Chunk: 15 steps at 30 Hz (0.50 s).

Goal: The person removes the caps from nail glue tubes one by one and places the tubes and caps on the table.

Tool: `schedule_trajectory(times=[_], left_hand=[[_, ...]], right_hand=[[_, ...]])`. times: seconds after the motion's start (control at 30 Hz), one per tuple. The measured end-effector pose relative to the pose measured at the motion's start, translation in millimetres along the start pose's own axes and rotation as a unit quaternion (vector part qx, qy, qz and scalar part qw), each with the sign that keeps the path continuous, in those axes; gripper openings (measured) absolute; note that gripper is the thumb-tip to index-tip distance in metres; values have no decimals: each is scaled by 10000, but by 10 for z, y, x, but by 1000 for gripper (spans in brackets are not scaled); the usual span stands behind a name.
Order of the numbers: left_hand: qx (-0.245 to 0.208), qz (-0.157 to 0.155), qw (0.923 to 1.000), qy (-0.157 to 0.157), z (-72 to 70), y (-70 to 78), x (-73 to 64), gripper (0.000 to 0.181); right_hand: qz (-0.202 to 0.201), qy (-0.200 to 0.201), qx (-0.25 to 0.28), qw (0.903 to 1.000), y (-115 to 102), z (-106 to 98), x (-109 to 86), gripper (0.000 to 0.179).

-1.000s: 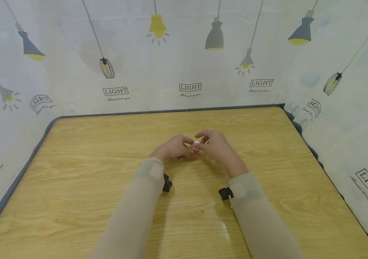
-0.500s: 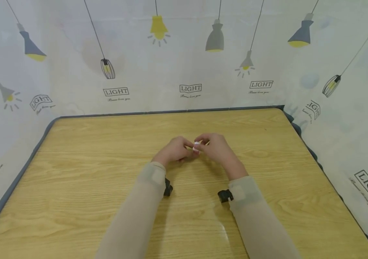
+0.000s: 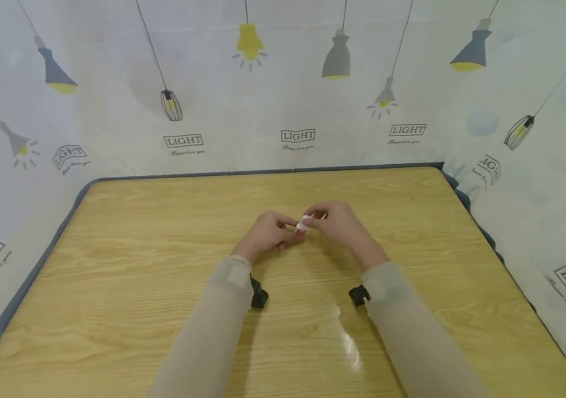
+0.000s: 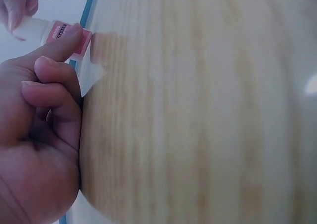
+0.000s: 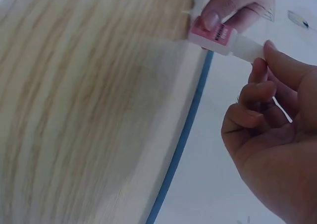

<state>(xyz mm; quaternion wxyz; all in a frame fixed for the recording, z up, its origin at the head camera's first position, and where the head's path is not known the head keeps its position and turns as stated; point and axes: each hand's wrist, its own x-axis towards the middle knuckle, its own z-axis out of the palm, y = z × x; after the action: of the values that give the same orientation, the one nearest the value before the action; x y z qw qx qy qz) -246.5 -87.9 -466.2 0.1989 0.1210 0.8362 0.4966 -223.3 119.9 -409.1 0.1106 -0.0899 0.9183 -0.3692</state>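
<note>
Right hand (image 3: 337, 222): thumb and forefinger narrowed in a pinch on the cap; the other fingers curl loosely, touching nothing visible.
White cap (image 5: 249, 48): a slim, smooth, plastic-looking piece, narrower than the body. The pinch near its far end probably gives turning or pulling leverage; whether it sits tight or loose cannot be told.
Left hand (image 3: 269, 231): pinches the body, one fingertip flat over the print, the spare fingers folded toward the palm. This grip seems meant to steady the body while leaving the cap end free.
Small bottle (image 5: 225, 39): between the two hands, just right of centre in the head view, leaning with its cap toward the upper right; contact with the table cannot be judged.
Pink label (image 5: 221, 33): wraps the boxy body, with dark lettering too small to read.
Wrist cameras (image 3: 259, 294): black and blocky, one at each inner wrist, presumably there to face the fingers.
Sleeves (image 3: 195, 337): plain beige cloth, rising from the bottom edge of the frame.
Tabletop (image 3: 153, 249): yellowish wood grain with a slight sheen, glare at lower centre-right.
Backdrop (image 3: 129, 55): pale sheet across the upper frame, printed with hanging lamps and "LIGHT".
</note>
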Motion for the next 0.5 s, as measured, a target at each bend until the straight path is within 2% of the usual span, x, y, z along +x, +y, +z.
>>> schedule_trajectory(times=[0.1,0.23,0.4,0.5], left_hand=[[-91,5,9999,135,16,-12,24,29],[-116,-85,9997,187,38,1,45,25],[-145,-315,9992,223,43,16,41,26],[-114,-408,9988,252,28,20,31,25]], right_hand=[[-132,-58,-122,9998,-13,-17,60,26],[-429,-16,-16,9991,36,23,88,26],[-635,160,497,9966,177,103,94,29],[-685,130,899,9935,226,140,98,29]])
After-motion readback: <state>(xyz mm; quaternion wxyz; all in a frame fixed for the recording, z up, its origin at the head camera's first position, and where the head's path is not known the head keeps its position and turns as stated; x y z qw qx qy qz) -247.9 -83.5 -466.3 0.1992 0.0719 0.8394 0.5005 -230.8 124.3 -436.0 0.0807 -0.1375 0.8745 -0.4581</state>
